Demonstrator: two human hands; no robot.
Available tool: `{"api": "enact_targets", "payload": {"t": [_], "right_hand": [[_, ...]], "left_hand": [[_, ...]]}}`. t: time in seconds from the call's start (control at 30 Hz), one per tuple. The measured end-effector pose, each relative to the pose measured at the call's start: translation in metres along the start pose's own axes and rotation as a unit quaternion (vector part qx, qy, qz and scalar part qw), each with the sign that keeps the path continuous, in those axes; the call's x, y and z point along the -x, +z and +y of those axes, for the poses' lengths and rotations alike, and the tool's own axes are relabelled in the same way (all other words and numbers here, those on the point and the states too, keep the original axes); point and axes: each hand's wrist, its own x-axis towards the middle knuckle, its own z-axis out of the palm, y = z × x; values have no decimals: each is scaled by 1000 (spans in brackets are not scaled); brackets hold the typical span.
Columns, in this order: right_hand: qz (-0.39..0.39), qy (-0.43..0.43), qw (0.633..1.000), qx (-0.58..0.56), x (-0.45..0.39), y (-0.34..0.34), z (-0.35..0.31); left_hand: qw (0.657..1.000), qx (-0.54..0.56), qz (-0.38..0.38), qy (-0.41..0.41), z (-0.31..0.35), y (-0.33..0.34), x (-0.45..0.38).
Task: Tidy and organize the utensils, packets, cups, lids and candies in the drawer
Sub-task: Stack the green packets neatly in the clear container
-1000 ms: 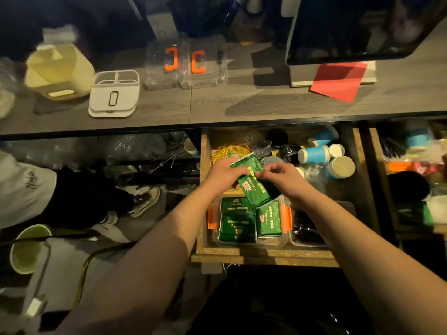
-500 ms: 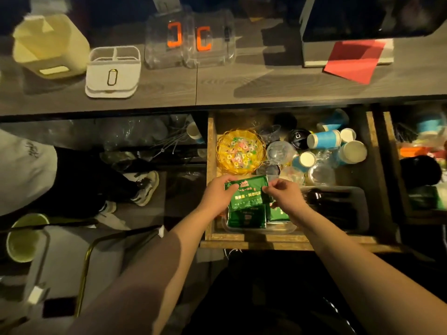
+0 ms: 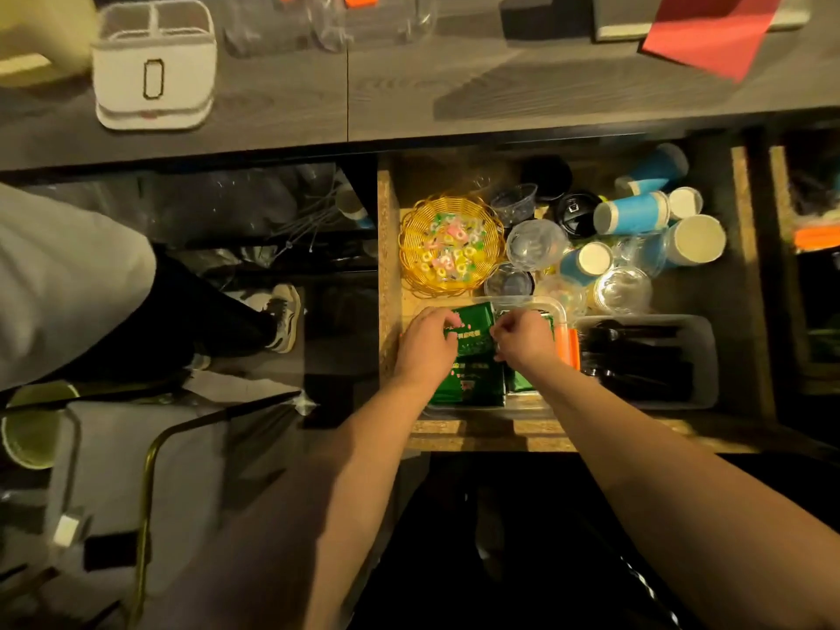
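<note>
An open wooden drawer (image 3: 388,284) holds a grey tray (image 3: 707,356) of black utensils at right and a clear container (image 3: 561,311) near its front edge. Left hand (image 3: 425,343) and right hand (image 3: 525,341) have come down together since a moment ago, pinching a green packet (image 3: 472,329) now lowered into the container, onto other packets. A yellow candy basket (image 3: 411,247) sits beyond.

Pale printing is seen on the green packets (image 3: 472,356) in the clear container (image 3: 536,304), but none of it can be read (the characters are too small and blurred). A dark outlined mark like a "0" is shown on the front of the white holder (image 3: 153,79) on the table (image 3: 409,97).
</note>
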Motion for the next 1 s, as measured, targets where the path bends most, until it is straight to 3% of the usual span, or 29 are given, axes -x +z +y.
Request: {"api": "enact_targets", "payload": {"t": [0.1,0.17,0.23,0.33,0.47,0.57,0.7,1.0], "right_hand": [[24,-36,998,50,-6,5,4],[30,-92,984,148,-9,0,10],[27,-195,949,245,-10,-5,16],[-36,-325,883,338,-12,-3,25],[-32,-333,842,423,-10,5,29],[-30,-319,850,418,-6,8,26],[-5,-298,892,341,5,-1,20],[105,-255,939,208,32,-67,17]], "left_hand": [[997,-49,-32,43,-9,5,-6],[990,-94,-85,66,-14,10,-9],[973,-169,-134,78,-17,15,-9],[968,-200,-132,73,-17,20,-8],[966,-214,-120,79,-18,23,-10],[964,-214,-145,58,-15,21,-12],[972,-189,-131,50,-3,9,-11],[985,-89,-69,134,53,-19,-4]]}}
